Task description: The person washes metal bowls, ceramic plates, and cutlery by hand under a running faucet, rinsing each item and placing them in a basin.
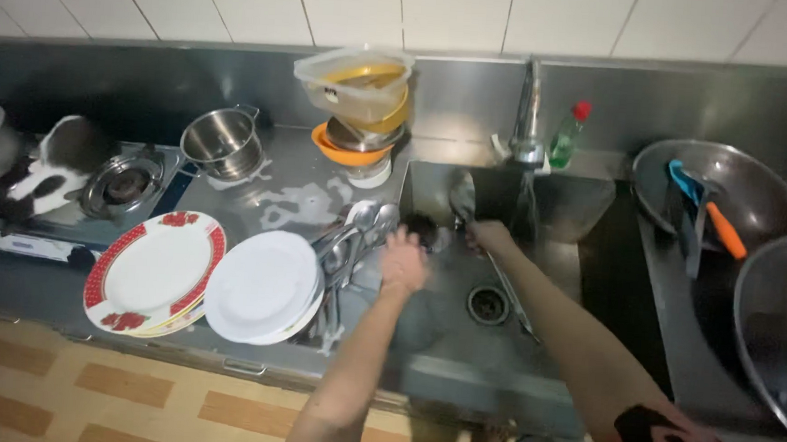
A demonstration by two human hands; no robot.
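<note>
Right hand (486, 237) clamped on the handle of a long metal ladle (462, 194), bowl up, over the sink (551, 258) just left of the water stream from the tap (529, 111). Left hand (403, 260) at the sink's left edge, closed on a dark scrubber (424, 227); fingers face away, exact grip hard to make out. The ladle's lower handle runs past the drain (488, 304), partly hidden by the right forearm.

Counter left of the sink: loose spoons (357, 228), a white plate stack (262, 286), red-rimmed plates (155, 273). Steel pot (224, 140), contents not visible. Bowl stack (355, 137) topped by a tilted clear plastic tub (352, 82) holding something yellow. Green bottle, red cap (565, 136), by the tap.

Right: wok (728, 191) holding blue and orange-handled utensils. Steel basin (783, 327) cut off by the frame edge, contents unclear.
</note>
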